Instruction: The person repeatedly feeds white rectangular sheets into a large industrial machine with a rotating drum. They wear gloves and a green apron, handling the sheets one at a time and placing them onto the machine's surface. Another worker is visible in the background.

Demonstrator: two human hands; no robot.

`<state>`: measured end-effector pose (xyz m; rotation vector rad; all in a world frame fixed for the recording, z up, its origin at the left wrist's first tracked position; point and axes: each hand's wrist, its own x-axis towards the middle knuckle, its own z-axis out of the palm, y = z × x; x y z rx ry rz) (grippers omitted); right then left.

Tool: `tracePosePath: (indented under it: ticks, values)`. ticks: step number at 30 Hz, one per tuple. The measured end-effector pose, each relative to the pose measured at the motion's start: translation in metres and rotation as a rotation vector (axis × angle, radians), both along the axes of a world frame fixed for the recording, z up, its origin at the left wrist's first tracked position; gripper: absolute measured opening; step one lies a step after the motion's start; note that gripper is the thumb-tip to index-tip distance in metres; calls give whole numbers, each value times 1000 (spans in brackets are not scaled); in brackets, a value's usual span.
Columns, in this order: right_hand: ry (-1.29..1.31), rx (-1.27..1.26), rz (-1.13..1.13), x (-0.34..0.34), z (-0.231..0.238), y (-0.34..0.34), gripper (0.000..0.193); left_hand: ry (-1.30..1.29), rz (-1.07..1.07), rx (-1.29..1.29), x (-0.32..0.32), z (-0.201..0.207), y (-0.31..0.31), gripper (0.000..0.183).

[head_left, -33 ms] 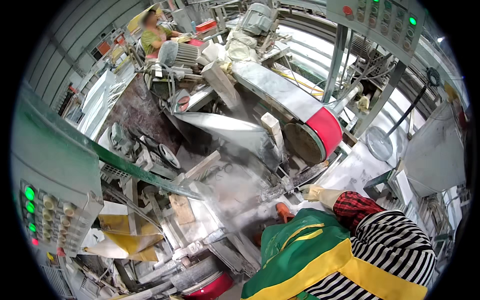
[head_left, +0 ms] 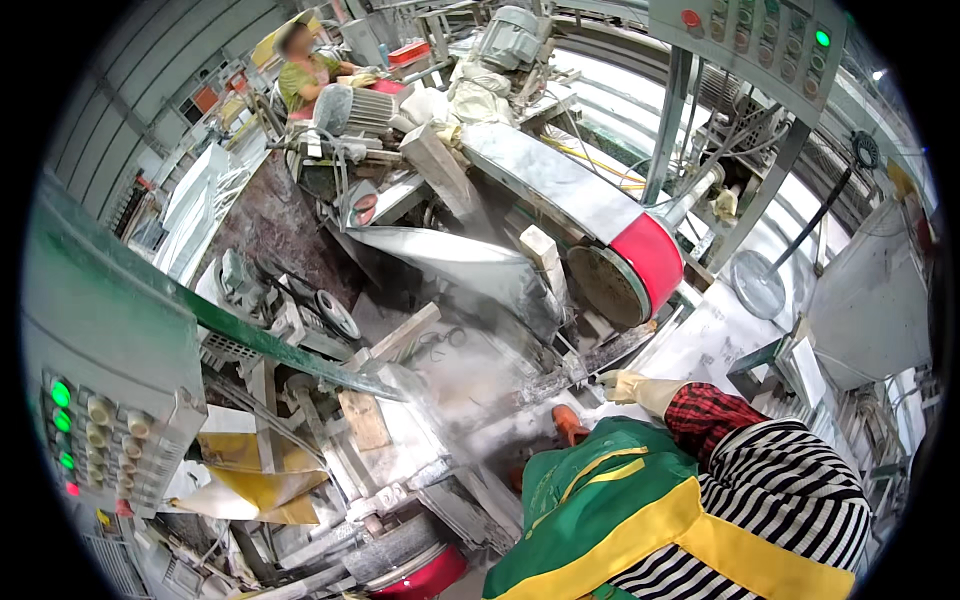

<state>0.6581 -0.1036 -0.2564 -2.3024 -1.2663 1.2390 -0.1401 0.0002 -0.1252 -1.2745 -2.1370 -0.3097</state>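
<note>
My right hand (head_left: 634,388), in a cream glove, reaches in at the right of centre from a red-and-black checked sleeve cover (head_left: 712,416). Its fingers point left, loosely stretched, and nothing shows between them. Just beyond the fingertips runs a dusty metal rail (head_left: 572,370); whether they touch it I cannot tell. Past the rail is a belt machine with a red belt end (head_left: 650,262) and a long grey cover (head_left: 550,175). My left hand is out of view. A green apron (head_left: 610,470) with yellow trim hangs over my striped top.
At left stands a control panel (head_left: 110,440) with lit green buttons; a second panel (head_left: 765,40) hangs at upper right. Another person (head_left: 305,72) sits at the far left. Wooden blocks (head_left: 363,420) and a second red belt end (head_left: 425,572) lie low and left.
The view has shifted very slightly. My right hand keeps its place and shape.
</note>
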Motion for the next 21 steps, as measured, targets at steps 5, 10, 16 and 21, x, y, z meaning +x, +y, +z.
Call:
tracePosePath:
  ticks: [5, 10, 16, 21]
  values:
    - [-1, 23, -66, -24, 23, 1, 56, 645, -128, 48, 87, 15, -14, 51]
    - [100, 25, -77, -44, 6, 8, 54, -482, -171, -29, 236, 103, -32, 49]
    - [719, 283, -202, -84, 56, 53, 46, -1317, -134, -212, 300, 108, -26, 60]
    - [1237, 245, -144, -151, 159, 102, 38, -1163, -940, -423, 434, 129, 22, 66]
